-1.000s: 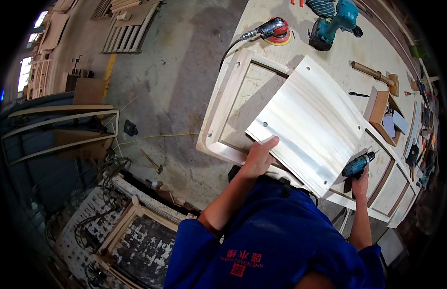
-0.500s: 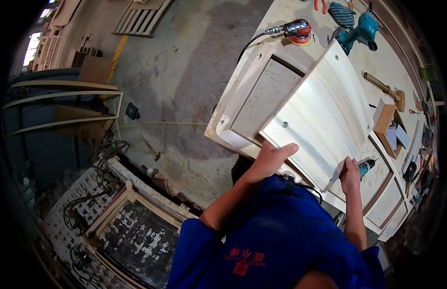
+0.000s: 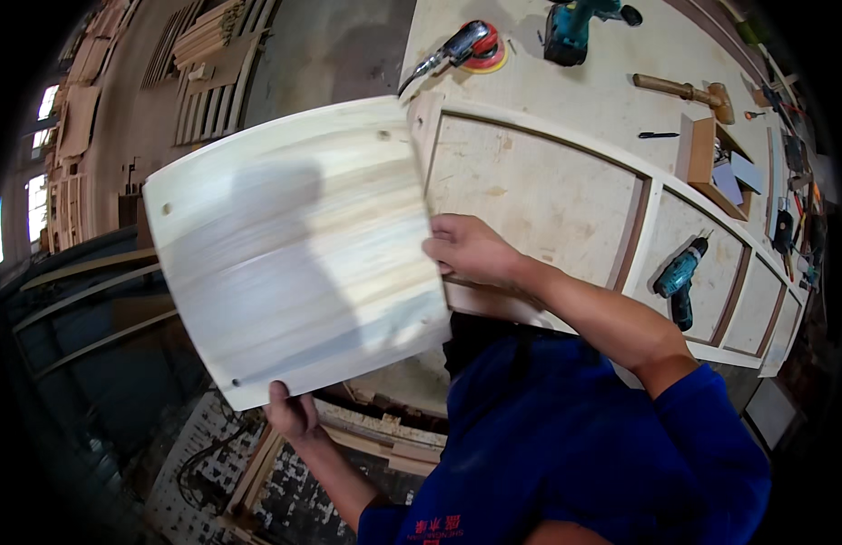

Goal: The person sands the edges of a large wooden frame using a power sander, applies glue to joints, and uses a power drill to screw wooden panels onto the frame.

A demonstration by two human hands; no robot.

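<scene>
A pale wooden panel (image 3: 294, 245) with a small hole near each corner is held up to the left of the workbench. My left hand (image 3: 294, 413) grips its lower edge near the bottom left corner, thumb on the face. On the panel's right edge, my right hand (image 3: 471, 250) is closed with the thumb in front; its other fingers are partly hidden behind the panel. Beside my right hand, a wooden frame (image 3: 652, 195) with several openings lies on the workbench (image 3: 575, 100). A teal cordless drill (image 3: 682, 277) rests within one opening.
A red sander (image 3: 480, 45) with a hose, another teal power tool (image 3: 569, 36), a wooden mallet (image 3: 693, 91), a black pen (image 3: 658, 135) and an open box (image 3: 718, 168) are on the bench. Slatted wood (image 3: 221, 82) lies on the floor at the far left.
The panel has swung left off the frame and turned, its face toward me. My hands have moved left with it, and the view has turned.
</scene>
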